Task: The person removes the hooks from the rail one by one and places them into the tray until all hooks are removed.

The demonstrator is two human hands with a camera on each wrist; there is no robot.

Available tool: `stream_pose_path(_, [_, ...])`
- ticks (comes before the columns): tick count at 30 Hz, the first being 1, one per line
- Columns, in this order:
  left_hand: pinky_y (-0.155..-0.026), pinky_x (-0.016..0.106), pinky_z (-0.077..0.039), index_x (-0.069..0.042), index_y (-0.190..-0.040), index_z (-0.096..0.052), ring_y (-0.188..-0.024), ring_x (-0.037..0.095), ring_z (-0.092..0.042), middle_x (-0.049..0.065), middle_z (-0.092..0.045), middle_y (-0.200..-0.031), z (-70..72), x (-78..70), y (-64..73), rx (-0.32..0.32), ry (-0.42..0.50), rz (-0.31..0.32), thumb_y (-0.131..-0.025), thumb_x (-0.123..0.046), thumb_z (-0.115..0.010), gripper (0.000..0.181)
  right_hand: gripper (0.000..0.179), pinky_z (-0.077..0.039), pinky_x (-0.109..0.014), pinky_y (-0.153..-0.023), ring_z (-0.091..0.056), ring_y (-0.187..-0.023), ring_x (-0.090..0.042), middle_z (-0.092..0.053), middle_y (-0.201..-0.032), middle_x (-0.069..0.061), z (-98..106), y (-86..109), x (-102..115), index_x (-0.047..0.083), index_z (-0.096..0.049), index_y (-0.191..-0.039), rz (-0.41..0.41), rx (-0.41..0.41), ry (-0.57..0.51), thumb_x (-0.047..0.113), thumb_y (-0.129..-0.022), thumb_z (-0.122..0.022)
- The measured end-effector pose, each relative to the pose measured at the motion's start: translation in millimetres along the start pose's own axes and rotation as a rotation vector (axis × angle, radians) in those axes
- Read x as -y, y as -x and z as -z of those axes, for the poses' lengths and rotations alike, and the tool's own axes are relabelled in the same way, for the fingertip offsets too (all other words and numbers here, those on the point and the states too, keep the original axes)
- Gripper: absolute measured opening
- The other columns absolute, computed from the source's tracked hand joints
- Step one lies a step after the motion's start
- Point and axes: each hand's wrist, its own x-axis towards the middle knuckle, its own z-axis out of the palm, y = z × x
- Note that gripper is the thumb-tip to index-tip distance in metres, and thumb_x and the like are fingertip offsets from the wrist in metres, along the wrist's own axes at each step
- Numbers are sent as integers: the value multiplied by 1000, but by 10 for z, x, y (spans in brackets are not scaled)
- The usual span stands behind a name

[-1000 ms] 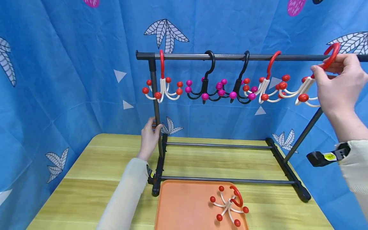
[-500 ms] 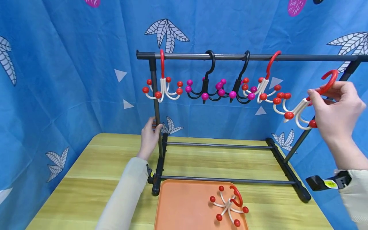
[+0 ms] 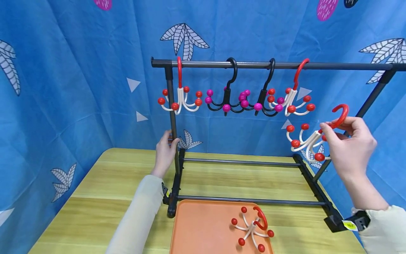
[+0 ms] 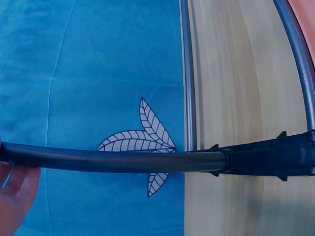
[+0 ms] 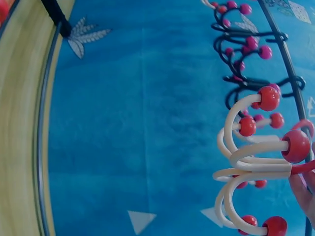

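My right hand (image 3: pixel 352 144) pinches the red hook of a white multi-arm hanger (image 3: pixel 312 143) with red balls, held tilted below the rack's top bar. In the right wrist view the same white hanger (image 5: pixel 266 167) fills the lower right, its arms pointing away from the fingers. My left hand (image 3: pixel 165 150) grips the left upright (image 3: pixel 172 120) of the black rack, thumb on the near side; in the left wrist view the fingers of that hand (image 4: pixel 17 196) show at the pole's end. Another white hanger (image 3: pixel 252 227) with a red hook lies on the orange tray (image 3: pixel 200 229).
From the top bar (image 3: pixel 253 65) hang a white hanger (image 3: pixel 180 97) at the left, two black hangers with pink balls, including one black hanger (image 3: pixel 227 97), and a white hanger (image 3: pixel 290 100) to their right. A blue patterned curtain (image 3: pixel 95 70) stands behind the wooden table (image 3: pixel 95 197).
My right hand has lifted the white hanger off the right part of the top bar and brought it down and to the left. The left hand stays on the upright.
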Motion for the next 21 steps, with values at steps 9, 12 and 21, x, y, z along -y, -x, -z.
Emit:
stream_pose_path(9, [-72,39,-52,-7,-118,-49,-89,26,-59,12,-57,-97,7,-1,11,13,-8,-3,-92,-22,-53,30,31,-42,-1,-69,-55,-80,12,-53,-86,25,-166,337,-10,1,-60,-101,76,81,-96,15,-77,-73])
stream_pose_path(12, [-73,39,-52,-8,-118,-49,-89,26,-60,12,-57,-98,9,4,4,11,-16,-7,-92,-23,-53,30,29,-42,-1,-69,-55,-76,14,-54,-84,26,-251,454,-3,-2,-60,-97,124,117,-120,11,-75,-74])
stream_pose_path(21, [-72,38,-53,-8,-118,-49,-89,26,-60,11,-57,-97,9,-2,8,4,-24,-12,-91,-22,-54,30,25,-43,-2,-69,-54,-76,13,-63,-86,-4,-523,765,3,-1,-59,-91,214,269,-184,4,-73,-75])
